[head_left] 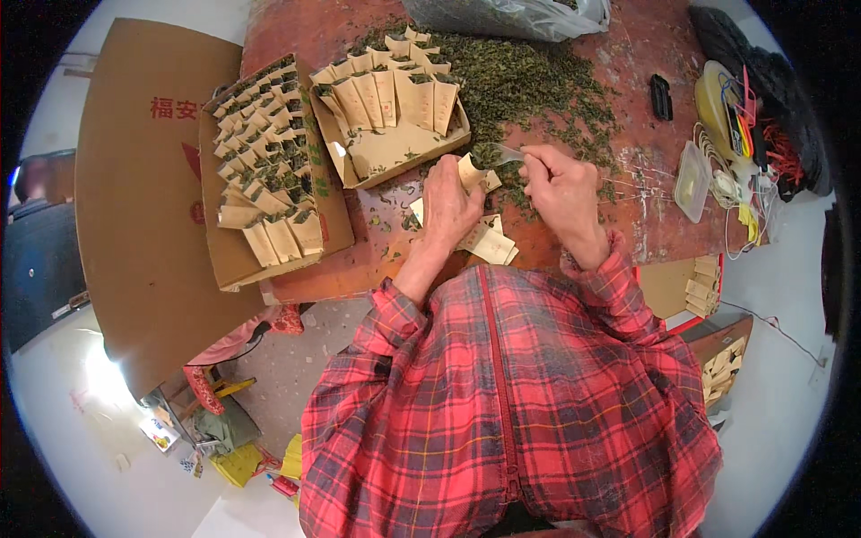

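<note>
My left hand (447, 204) holds a small tan paper packet (472, 170) upright at the near side of a red-brown table (628, 224). My right hand (560, 190) pinches a clear plastic scoop (504, 153) whose tip points at the packet's mouth. A heap of loose green dried leaves (529, 85) covers the table just beyond both hands. A few empty tan packets (489, 240) lie flat under my left wrist. Red plaid sleeves cover both forearms.
Two cardboard trays hold filled packets standing in rows: one at the left (260, 161), one behind my left hand (395, 112). A clear bag of leaves (511, 16) lies at the far edge. A clear plastic tub (692, 179), cords and a black object (661, 97) sit right.
</note>
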### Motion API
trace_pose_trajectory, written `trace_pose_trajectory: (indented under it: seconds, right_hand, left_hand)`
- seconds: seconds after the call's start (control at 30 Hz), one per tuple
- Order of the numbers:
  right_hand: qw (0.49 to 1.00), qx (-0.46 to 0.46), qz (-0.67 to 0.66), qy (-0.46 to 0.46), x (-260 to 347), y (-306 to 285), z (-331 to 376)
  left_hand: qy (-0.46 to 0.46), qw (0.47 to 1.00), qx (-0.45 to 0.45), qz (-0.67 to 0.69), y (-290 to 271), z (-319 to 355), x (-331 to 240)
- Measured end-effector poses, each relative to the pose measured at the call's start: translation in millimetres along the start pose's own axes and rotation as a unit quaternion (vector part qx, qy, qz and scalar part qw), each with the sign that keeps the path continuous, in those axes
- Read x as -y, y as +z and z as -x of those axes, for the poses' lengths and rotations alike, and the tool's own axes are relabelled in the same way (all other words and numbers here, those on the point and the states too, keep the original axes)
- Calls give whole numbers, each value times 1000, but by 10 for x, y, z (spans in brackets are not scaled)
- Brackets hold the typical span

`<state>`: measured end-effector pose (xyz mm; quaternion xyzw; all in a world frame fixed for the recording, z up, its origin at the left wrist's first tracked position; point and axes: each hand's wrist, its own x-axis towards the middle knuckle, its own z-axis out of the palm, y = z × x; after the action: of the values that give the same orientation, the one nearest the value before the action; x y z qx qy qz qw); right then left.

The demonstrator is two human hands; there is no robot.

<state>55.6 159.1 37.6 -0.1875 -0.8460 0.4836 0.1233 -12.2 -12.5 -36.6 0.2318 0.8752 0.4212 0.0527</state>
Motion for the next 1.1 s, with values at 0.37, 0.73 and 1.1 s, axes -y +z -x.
trace_pose_trajectory:
  seconds: [0.37, 0.73, 1.1]
  right_hand:
    - [936, -19, 205, -285, 176, 12, 117]
    - [932, -51, 196, -300, 96, -2, 89]
    - [952, -44, 293, -76, -536, -126, -136]
  left_hand:
    - [5, 1000, -6, 5, 22, -7, 13]
    - [6, 1000, -2, 8, 25, -2, 27]
    - [-14, 1000, 11, 24, -14, 74, 41]
